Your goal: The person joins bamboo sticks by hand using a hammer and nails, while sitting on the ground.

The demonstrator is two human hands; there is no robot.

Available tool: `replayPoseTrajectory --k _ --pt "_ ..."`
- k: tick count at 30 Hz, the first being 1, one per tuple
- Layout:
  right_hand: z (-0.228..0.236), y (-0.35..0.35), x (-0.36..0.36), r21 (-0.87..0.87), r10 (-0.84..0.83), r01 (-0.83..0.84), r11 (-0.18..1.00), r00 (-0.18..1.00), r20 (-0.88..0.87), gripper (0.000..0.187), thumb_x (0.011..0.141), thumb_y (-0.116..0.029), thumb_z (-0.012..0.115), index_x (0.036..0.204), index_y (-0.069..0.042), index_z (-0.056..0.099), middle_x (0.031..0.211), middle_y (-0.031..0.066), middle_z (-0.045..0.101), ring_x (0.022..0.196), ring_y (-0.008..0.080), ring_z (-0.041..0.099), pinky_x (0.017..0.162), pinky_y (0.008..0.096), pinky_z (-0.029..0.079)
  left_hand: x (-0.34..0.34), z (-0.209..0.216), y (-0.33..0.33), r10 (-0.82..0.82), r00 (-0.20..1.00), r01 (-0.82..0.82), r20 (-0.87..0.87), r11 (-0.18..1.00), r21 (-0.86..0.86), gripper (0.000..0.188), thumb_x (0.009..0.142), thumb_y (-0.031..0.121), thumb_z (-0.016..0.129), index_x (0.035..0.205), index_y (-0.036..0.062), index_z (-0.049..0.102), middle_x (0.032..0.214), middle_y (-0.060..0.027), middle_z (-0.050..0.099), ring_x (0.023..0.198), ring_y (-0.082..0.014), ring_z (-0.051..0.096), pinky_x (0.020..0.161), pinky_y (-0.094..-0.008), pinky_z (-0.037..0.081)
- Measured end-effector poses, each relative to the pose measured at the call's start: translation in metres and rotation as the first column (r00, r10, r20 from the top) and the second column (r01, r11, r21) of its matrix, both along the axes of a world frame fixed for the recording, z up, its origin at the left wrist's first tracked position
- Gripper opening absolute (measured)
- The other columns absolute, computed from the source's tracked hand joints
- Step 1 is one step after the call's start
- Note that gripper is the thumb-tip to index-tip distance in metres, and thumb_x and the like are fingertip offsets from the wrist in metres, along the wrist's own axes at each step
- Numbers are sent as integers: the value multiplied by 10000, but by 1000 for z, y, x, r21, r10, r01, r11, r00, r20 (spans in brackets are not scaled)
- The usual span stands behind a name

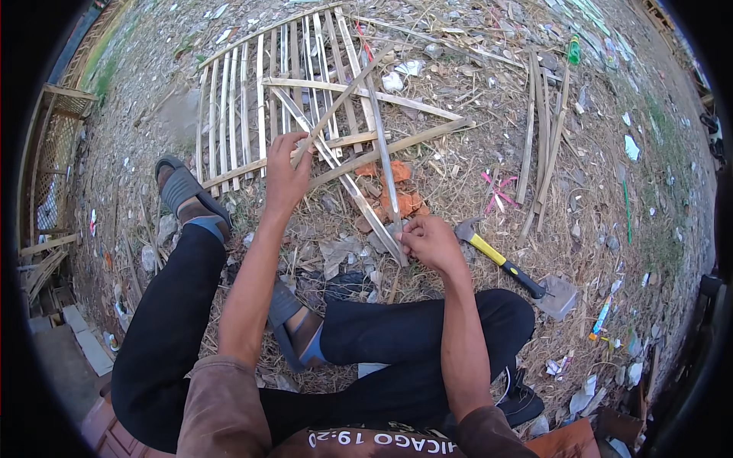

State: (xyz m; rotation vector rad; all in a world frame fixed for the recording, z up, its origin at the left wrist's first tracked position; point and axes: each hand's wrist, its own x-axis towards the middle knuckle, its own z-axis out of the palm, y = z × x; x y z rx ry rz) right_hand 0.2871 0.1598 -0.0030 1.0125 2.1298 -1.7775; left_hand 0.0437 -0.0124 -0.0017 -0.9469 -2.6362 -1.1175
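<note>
In front of me, my left hand (289,169) is closed around the lower end of a wooden slat (343,99), which slants up to the right. My right hand (431,243) pinches the near end of a thin greyish strip (385,160) that runs away from me. Between the hands, a pale slat (357,197) lies diagonally, its near end close to my right fingers. Beyond them on the ground lies a slatted wooden frame (234,114), with loose slats crossing its right part. A hammer (504,263) with a yellow and black handle rests right of my right hand.
Broken orange brick (401,195) lies under the strips. Several long wooden strips (542,137) are at the right, near a pink ribbon-like piece (500,192) and a green bottle (573,50). A clear plastic container (558,298) stands by the hammer. Litter and stones cover the dry ground.
</note>
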Motion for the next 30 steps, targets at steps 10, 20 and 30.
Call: replayPoseTrajectory --k 10,20,30 --pt "-10 -10 -6 108 -50 52 993 998 -25 189 822 -162 704 840 21 658 651 100 680 595 189 667 596 324 504 189 -12 6 197 658 -314 727 949 27 247 883 178 691 1044 7 617 824 -31 597 653 -97 502 605 -253 435" --pt "-27 -10 -9 -72 -117 112 991 990 -76 170 852 -122 697 834 40 648 631 66 655 547 105 595 509 277 455 188 -30 19 153 435 -281 887 959 -28 328 896 213 680 1135 2 605 803 -9 577 632 -77 512 568 -261 434" --pt "-6 -7 -13 -314 -89 49 948 989 -115 103 891 -74 674 848 8 630 667 20 624 569 66 558 504 213 428 194 4 21 -204 128 -535 970 810 241 347 932 164 624 1216 21 485 954 -76 646 920 -154 659 786 -286 532"
